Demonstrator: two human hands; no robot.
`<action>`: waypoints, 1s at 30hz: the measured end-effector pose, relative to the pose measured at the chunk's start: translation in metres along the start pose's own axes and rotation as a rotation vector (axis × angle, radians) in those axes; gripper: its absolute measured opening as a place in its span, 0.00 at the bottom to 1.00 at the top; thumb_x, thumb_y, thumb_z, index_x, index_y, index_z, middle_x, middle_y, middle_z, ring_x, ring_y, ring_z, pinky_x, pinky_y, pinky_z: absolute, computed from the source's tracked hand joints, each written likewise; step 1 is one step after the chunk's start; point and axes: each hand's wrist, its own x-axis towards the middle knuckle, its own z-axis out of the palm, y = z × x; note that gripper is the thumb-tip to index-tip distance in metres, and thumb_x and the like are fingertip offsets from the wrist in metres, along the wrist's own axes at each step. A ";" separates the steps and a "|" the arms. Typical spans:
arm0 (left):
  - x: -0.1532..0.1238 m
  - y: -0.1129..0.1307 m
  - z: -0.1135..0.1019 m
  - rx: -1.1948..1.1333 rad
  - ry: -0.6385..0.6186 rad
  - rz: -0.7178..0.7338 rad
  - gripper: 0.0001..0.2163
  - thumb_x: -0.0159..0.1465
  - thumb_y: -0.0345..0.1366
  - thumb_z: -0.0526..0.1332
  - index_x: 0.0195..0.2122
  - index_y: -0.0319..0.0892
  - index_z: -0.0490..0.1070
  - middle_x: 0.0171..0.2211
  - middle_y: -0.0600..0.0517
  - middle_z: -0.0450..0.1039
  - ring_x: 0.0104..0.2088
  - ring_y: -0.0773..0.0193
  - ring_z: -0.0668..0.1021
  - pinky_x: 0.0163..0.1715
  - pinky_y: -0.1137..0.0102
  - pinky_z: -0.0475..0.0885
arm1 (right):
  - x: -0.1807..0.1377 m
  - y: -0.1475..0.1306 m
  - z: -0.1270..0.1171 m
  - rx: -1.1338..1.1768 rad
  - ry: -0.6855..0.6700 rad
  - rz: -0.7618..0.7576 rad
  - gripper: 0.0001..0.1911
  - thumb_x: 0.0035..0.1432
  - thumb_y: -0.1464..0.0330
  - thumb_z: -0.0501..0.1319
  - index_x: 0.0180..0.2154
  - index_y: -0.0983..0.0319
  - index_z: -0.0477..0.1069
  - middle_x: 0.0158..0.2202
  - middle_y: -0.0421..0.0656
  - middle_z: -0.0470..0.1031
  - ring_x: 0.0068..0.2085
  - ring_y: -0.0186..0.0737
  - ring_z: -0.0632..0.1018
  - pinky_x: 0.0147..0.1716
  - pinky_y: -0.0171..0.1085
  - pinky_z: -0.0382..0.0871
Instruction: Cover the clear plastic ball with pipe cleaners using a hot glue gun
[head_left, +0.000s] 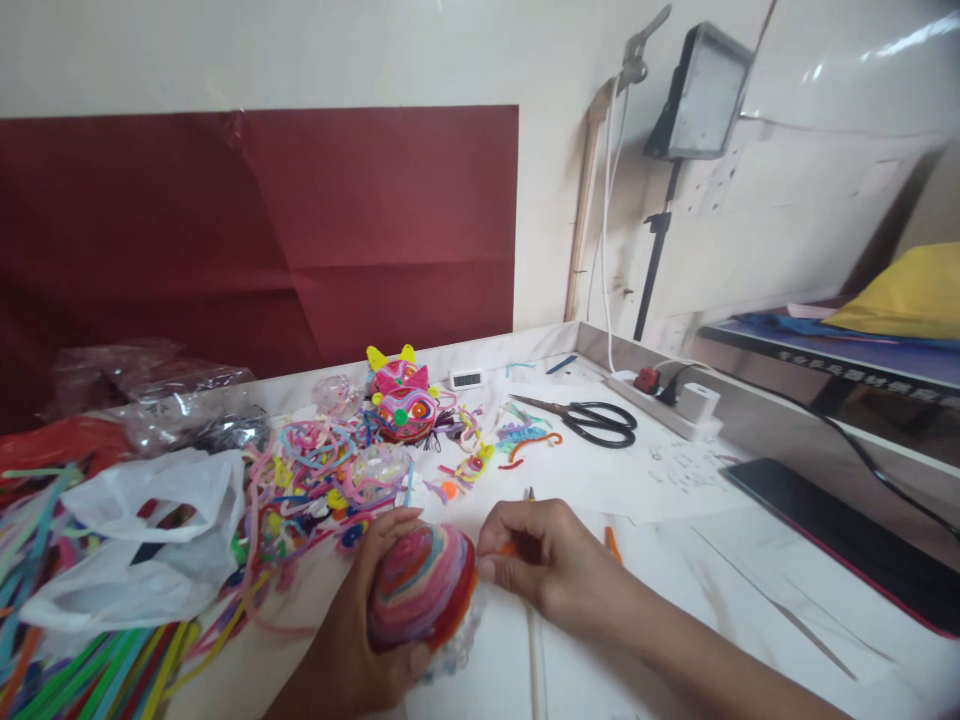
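My left hand (358,618) is wrapped round a ball (421,588) banded with fuzzy strips in pink, blue, cream, red and orange. Clear, bumpy material shows at its lower right. Thumb and fingers of my right hand (551,568) pinch an orange pipe cleaner (510,549) beside the ball's right edge. The pinched tips hide part of this strip. Under my right hand runs a thin stick (535,660), perhaps a brush. A short orange piece (613,545) lies just past my right wrist.
Black-handled scissors (589,417) lie beyond my right hand. Decorated colourful pieces (403,405) and a small digital timer (466,379) are at the back. Loose strips, a white plastic bag (169,530) and pipe cleaners (112,675) fill the left. A black phone-like slab (840,535) and power strip (667,405) are right.
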 end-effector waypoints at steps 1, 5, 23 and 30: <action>0.000 0.001 0.002 -0.011 0.015 -0.007 0.36 0.50 0.57 0.67 0.57 0.47 0.65 0.58 0.44 0.64 0.57 0.42 0.70 0.53 0.58 0.71 | 0.000 0.000 -0.001 0.017 -0.005 0.000 0.03 0.52 0.70 0.65 0.28 0.63 0.73 0.20 0.33 0.64 0.22 0.29 0.62 0.21 0.31 0.52; -0.001 0.005 0.004 0.009 0.041 -0.014 0.37 0.48 0.61 0.67 0.55 0.45 0.68 0.58 0.43 0.64 0.60 0.40 0.67 0.56 0.57 0.68 | 0.002 0.002 -0.002 0.062 -0.022 0.023 0.03 0.51 0.70 0.66 0.28 0.63 0.74 0.20 0.33 0.63 0.22 0.29 0.61 0.21 0.31 0.50; -0.001 0.005 -0.010 0.092 -0.110 0.083 0.37 0.52 0.62 0.64 0.61 0.58 0.61 0.60 0.46 0.62 0.61 0.37 0.66 0.59 0.48 0.62 | 0.006 0.001 -0.007 0.337 -0.102 0.087 0.21 0.44 0.55 0.73 0.24 0.64 0.70 0.18 0.32 0.60 0.22 0.29 0.59 0.20 0.31 0.50; -0.004 -0.001 -0.011 0.036 -0.116 0.065 0.36 0.49 0.57 0.68 0.60 0.59 0.64 0.61 0.48 0.61 0.62 0.36 0.64 0.60 0.48 0.61 | 0.007 0.003 -0.007 0.375 -0.131 0.089 0.20 0.43 0.57 0.74 0.24 0.64 0.71 0.17 0.31 0.61 0.21 0.27 0.58 0.20 0.30 0.49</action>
